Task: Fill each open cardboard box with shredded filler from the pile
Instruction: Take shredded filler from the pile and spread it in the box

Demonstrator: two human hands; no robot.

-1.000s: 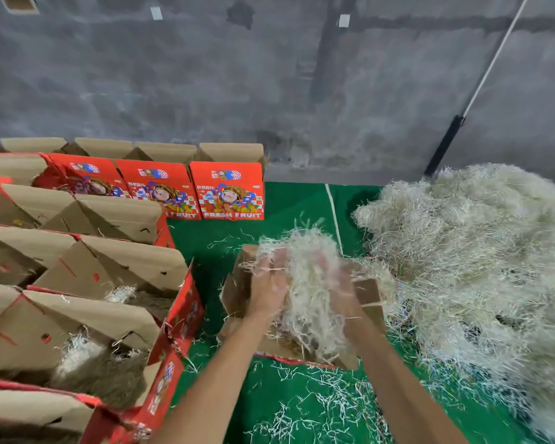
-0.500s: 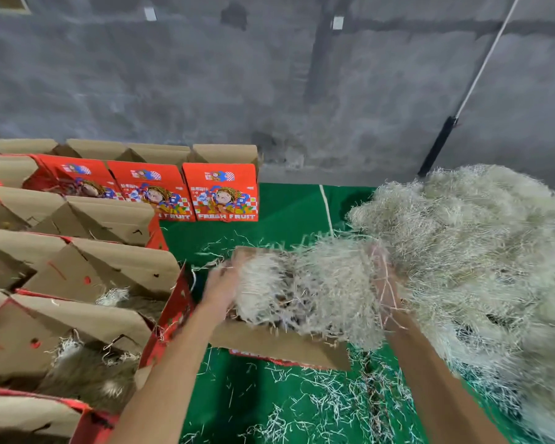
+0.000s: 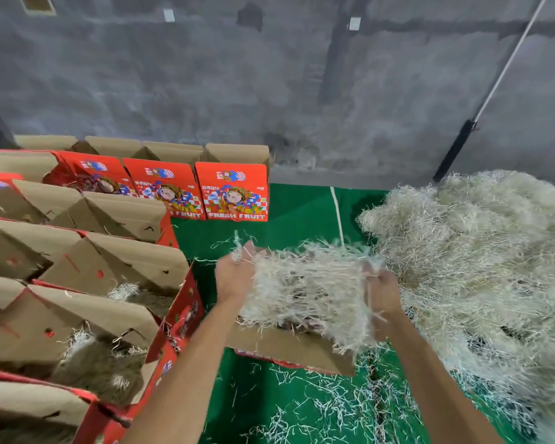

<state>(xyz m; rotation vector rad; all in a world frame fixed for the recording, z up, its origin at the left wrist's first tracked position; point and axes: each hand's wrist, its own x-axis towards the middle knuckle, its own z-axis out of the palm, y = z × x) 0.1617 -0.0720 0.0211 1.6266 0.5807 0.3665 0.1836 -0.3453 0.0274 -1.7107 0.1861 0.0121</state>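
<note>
Presently, one filler clump (image 3: 305, 283) is gripped by left hand (image 3: 234, 274) and right hand (image 3: 382, 290) over one open box (image 3: 289, 347).

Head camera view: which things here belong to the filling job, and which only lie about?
Job:
- left hand and right hand, holding a wad of filler
- open box under the wad
- filler pile
- boxes on the left, some holding filler

Lying about:
- pole leaning on the wall
- loose shreds on the green mat
</note>
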